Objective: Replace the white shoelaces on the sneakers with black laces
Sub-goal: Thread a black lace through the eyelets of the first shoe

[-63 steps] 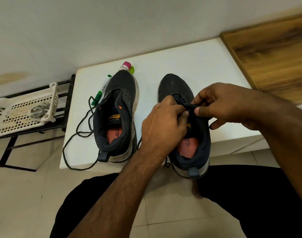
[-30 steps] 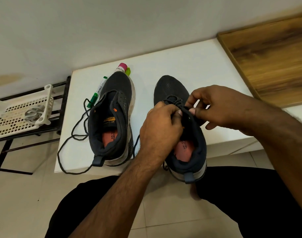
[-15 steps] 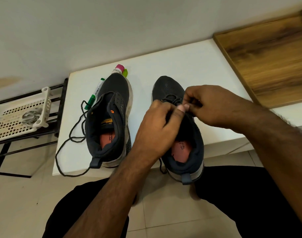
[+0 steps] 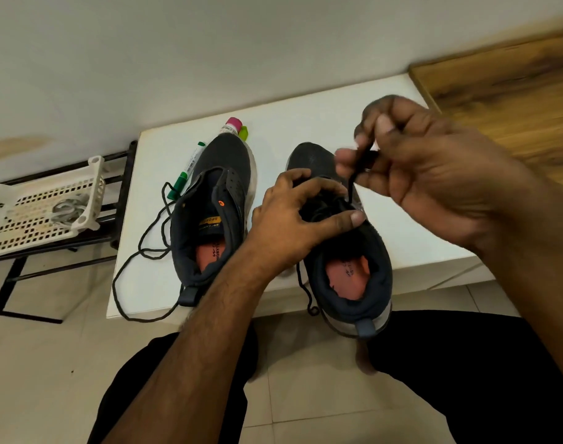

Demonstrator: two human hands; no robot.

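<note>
Surface: white tabletop (image 4: 305, 123) set against a pale wall, with a wood-grain panel (image 4: 514, 97) adjoining at right. Floor is light tile. To the left of the tabletop, a black metal rack (image 4: 119, 200) carries a white perforated basket (image 4: 43, 213).

Task items: two dark sneakers on the tabletop, toes toward the wall, heels at the near edge. The left sneaker (image 4: 216, 213) stands unlaced and untouched; a loose black lace (image 4: 139, 251) curls beside it on the tabletop and loops past the near edge. The right sneaker (image 4: 347, 267) overhangs the near edge and sits under both hands.

Hands: left hand (image 4: 293, 219) is curled over the throat of the right sneaker, thumb pressed at the eyelet edge, steadying it. Right hand (image 4: 418, 161) is raised just above the toe of the same sneaker, thumb and fingers pinching a second black lace (image 4: 353, 177), which runs taut down to the eyelets. Another stretch of this lace hangs off the near edge beside the heel.

Count: sneakers 2; black laces 2; green marker (image 4: 187, 171) 1, just left of the left sneaker; pink-capped bottle (image 4: 232, 126) 1, at its toe.
</note>
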